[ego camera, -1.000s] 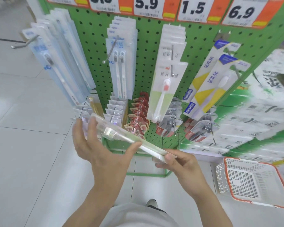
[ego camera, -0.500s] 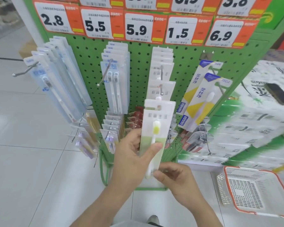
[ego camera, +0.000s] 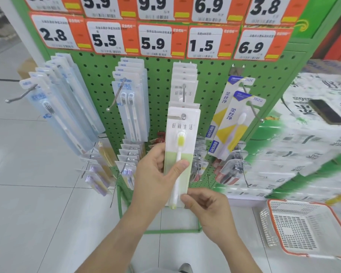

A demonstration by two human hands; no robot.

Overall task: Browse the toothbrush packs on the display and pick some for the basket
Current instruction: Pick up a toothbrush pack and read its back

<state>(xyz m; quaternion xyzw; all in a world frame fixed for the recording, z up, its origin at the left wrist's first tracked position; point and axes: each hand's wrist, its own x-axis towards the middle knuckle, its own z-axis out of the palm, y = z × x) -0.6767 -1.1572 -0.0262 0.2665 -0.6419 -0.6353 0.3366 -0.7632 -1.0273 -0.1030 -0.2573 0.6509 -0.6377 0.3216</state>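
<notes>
A white-and-green toothbrush pack [ego camera: 182,138] with a yellow-green brush head stands upright in front of the green pegboard display [ego camera: 159,79]. Its hang hole sits at the tip of the middle hook. My left hand [ego camera: 156,172] grips the pack's middle, thumb across the front. My right hand [ego camera: 207,205] pinches its bottom corner. More packs of the same kind [ego camera: 184,83] hang behind it. The white basket with an orange rim [ego camera: 335,231] sits on the floor at the lower right.
Blue packs [ego camera: 63,103] hang at the left, twin-brush packs [ego camera: 129,107] beside them, and yellow-and-blue packs [ego camera: 234,119] at the right. Bare hook tips stick out towards me. Price tags [ego camera: 156,42] line the top. Wrapped tissue bales [ego camera: 313,138] stand right, with a dark phone-like slab [ego camera: 326,112] on top.
The pack went from lying flat across both hands to standing upright, then rose until its hole met the middle hook tip. The view tilted upward, showing more price tags.
</notes>
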